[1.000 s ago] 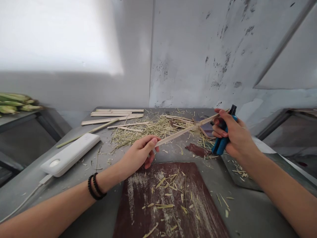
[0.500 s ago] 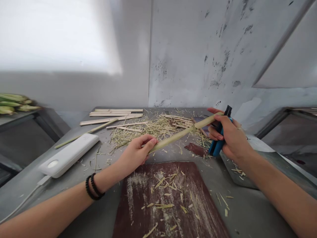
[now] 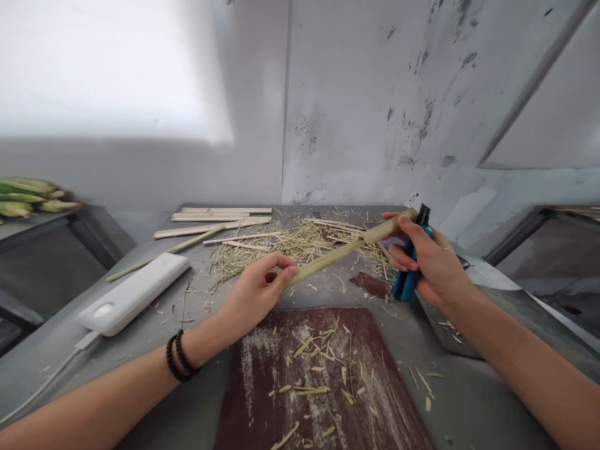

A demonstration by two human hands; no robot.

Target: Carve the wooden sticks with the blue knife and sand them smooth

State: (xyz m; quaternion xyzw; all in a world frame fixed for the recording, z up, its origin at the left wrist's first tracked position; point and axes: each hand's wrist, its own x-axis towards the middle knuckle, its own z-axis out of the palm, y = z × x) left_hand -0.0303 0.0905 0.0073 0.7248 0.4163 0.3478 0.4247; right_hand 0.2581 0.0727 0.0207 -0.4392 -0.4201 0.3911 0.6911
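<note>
A pale green stalk strip (image 3: 328,257) with a darker node slants up to the right between both hands. Its lower left end is pinched between thumb and fingers of my left hand (image 3: 262,284). My right hand (image 3: 431,259) grips the upper right end between thumb and fingers. In that same right hand sits a blue tool with a black end (image 3: 407,275); its exact kind is unclear. Below the stalk lies a worn brown leather-like mat (image 3: 309,375) strewn with thin shavings.
A heap of shavings (image 3: 304,244) covers the table behind my hands. Several pale strips (image 3: 220,215) lie at the back left. A white power bank (image 3: 135,294) with a cable is on the left. Green stalks (image 3: 28,197) rest on a side table; a dark sheet (image 3: 469,325) lies right.
My right hand has shifted slightly left with the blue tool, and the stalk has turned a little so its node shows more clearly. My left hand keeps its pinch.
</note>
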